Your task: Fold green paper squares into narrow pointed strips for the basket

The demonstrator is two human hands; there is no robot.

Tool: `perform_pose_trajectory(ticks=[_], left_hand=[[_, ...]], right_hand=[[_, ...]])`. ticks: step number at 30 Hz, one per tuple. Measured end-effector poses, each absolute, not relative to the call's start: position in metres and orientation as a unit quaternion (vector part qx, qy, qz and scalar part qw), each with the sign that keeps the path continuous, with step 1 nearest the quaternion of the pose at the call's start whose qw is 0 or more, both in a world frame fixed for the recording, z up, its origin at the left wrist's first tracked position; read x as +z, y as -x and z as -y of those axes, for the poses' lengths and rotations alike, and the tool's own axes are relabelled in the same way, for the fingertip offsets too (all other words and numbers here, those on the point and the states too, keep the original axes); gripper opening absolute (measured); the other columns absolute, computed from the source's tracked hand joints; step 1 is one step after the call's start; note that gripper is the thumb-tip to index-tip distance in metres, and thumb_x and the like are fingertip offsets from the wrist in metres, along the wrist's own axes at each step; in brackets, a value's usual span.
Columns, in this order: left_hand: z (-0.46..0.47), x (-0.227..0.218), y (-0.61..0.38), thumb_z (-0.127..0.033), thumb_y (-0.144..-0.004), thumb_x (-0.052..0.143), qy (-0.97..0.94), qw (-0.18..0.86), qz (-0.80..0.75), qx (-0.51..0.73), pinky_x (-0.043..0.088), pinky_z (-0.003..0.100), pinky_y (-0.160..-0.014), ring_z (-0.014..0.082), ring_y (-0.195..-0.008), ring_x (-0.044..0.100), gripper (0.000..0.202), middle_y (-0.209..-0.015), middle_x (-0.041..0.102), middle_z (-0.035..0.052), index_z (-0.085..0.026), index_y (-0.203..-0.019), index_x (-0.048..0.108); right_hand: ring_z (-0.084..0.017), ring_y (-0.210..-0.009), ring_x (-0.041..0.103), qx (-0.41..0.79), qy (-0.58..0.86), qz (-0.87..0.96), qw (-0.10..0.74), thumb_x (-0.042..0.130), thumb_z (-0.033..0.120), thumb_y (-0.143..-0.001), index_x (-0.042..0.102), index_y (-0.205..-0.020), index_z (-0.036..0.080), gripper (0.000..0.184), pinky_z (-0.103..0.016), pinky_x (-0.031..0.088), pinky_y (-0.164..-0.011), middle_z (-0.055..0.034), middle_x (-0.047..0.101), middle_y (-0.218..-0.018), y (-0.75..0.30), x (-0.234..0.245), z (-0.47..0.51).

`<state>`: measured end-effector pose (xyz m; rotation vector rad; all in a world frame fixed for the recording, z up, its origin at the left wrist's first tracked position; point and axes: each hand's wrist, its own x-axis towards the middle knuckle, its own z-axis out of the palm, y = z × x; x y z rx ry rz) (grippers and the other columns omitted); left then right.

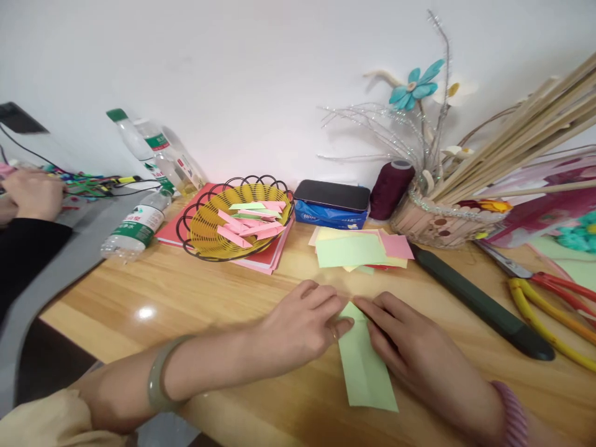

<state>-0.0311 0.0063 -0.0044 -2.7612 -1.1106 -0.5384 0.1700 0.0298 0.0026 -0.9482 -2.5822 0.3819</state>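
A light green folded paper strip (367, 372) was laid lengthwise on the near middle of the pale wooden table (209, 298). Its far end was pressed down by the fingertips of 2 hands, the left hand (302, 323) and the right hand (410, 354), with neither clenched nor closed around it. A stack of green, yellow and pink paper sheets (358, 250) was seen just beyond, and a black-and-yellow wire basket (200, 239) of folded slips lay at the far left.

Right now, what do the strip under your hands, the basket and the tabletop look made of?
Light green strip: thin matte paper. It lies flat, has crisp edges and shows no shine.
Basket: looped wire, seemingly coated yellow with a black rim. The red books beneath it show through the gaps.
Tabletop: wood or wood-look laminate with a glossy finish. Grain lines and a bright light reflection show on it.
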Motion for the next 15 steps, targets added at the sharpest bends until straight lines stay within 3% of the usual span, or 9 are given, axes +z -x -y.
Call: perform_pose_trajectory(ticks=[8,15], left_hand=[[-0.0089,-0.0051,0.0344,-0.026,-0.092,0.044,0.916,0.059,0.349,-0.188,0.037,0.032,-0.082,0.0174,-0.097,0.046,0.016,-0.103,0.056,0.0025,-0.019,-0.097,0.058],[-0.0084,0.0047,0.0393,-0.022,-0.094,0.041,0.932,0.060,0.322,-0.157,0.035,0.034,-0.086,0.0181,-0.101,0.047,0.020,-0.111,0.059,0.0028,-0.017,-0.104,0.058]], right_hand=[[-0.015,-0.077,0.057,0.153,0.320,0.919,0.171,0.036,0.021,-0.090,0.052,-0.111,0.017,0.026,-0.031,0.049,-0.068,-0.0058,0.054,-0.090,-0.1740,0.0007,-0.0315],[-0.016,-0.073,0.057,0.087,0.274,0.939,0.191,0.031,0.019,-0.092,0.058,-0.103,0.014,0.029,-0.027,0.048,-0.062,-0.0075,0.057,-0.083,-0.1759,0.0080,-0.0295]])
